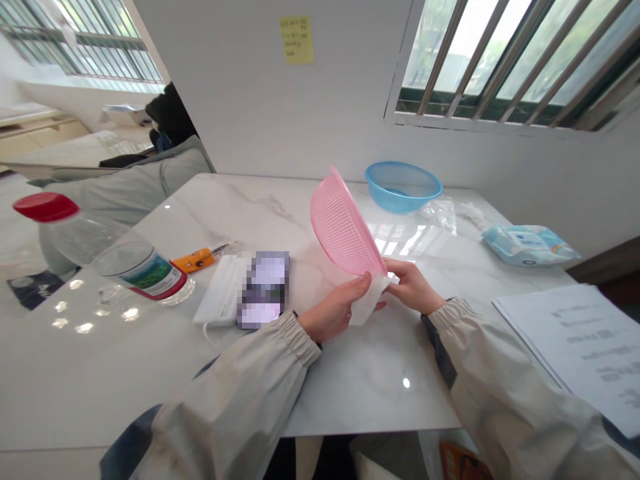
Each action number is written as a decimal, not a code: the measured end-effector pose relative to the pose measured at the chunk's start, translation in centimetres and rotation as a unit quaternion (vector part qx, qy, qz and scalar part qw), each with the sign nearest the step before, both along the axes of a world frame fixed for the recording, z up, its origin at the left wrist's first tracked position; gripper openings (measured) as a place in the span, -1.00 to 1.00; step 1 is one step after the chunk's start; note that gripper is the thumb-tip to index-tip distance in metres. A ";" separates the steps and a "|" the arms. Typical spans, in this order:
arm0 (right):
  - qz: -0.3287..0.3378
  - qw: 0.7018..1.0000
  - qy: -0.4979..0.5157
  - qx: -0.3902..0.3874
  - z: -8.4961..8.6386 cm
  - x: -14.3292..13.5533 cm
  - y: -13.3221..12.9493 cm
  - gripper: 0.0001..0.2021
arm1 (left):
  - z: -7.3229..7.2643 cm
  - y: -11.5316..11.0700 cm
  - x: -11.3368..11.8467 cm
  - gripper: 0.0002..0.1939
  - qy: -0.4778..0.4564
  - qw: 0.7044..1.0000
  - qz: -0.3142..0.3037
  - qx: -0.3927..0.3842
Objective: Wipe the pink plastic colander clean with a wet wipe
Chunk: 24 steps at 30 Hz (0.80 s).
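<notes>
A pink plastic colander (pixel 345 223) is held tilted on its edge above the table, its perforated side facing left. My left hand (pixel 337 308) is closed on a white wipe (pixel 366 303), thumb on top, at the colander's lower rim. On the other side, my right hand (pixel 413 287) pinches the colander's rim, its fingertips touching the wipe. Some fingers of both hands are hidden behind the wipe and the rim.
A blue basin (pixel 404 187) stands near the wall beside a clear plastic bag (pixel 443 215). On the right lie a wipes pack (pixel 530 245) and printed papers (pixel 575 340). Leftward are a phone (pixel 263 290), white pouch (pixel 223 290), orange packet (pixel 194 261) and large bottle (pixel 125 257).
</notes>
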State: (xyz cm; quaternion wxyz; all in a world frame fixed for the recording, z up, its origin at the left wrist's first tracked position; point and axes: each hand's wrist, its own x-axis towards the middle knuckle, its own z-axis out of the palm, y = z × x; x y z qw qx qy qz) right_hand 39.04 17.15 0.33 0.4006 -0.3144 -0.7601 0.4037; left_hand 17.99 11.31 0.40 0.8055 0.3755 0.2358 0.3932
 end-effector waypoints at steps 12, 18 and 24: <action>-0.195 0.932 0.283 -0.117 -0.9 0.1 1.3 -0.72 | -0.2 1.6 -0.9 -0.27 0.112 0.974 0.196 0.019; -0.244 0.831 0.469 -0.174 -0.4 0.5 2.5 -0.83 | -1.4 2.5 -1.3 -0.59 0.132 0.919 0.368 -0.049; -0.223 0.805 0.506 -0.215 -0.7 0.9 3.2 -0.85 | -1.8 2.9 -1.0 -0.73 0.111 0.908 0.403 -0.021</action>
